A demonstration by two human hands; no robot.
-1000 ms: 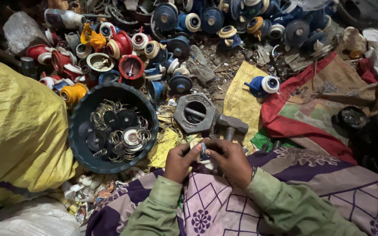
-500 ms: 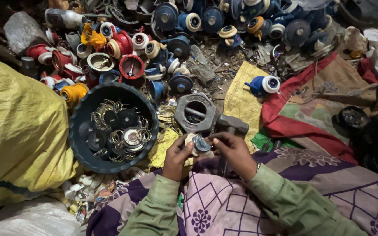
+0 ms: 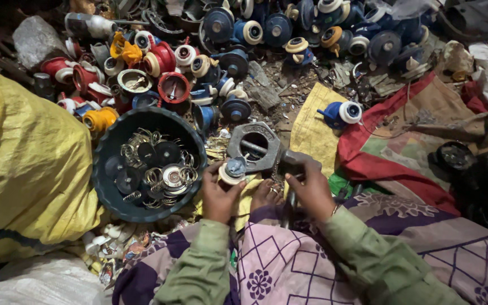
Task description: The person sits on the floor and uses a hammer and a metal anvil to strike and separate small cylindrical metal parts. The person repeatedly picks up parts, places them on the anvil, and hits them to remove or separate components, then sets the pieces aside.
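I see the left hand (image 3: 219,195) pinching a small round part (image 3: 233,171) beside the metal block (image 3: 255,148). Right hand (image 3: 310,189) is closed on a tool (image 3: 291,197). The part looks light, rigid and small; best gripped at its rim.

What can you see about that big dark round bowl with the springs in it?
The big dark round plastic bowl has a ridged, scalloped rim and sits upright on the ground. Inside lie shiny metal coil springs, dark round discs and a pale round cap. A yellow woven sack presses against its left side. The left hand is just to its right, not clearly touching it.
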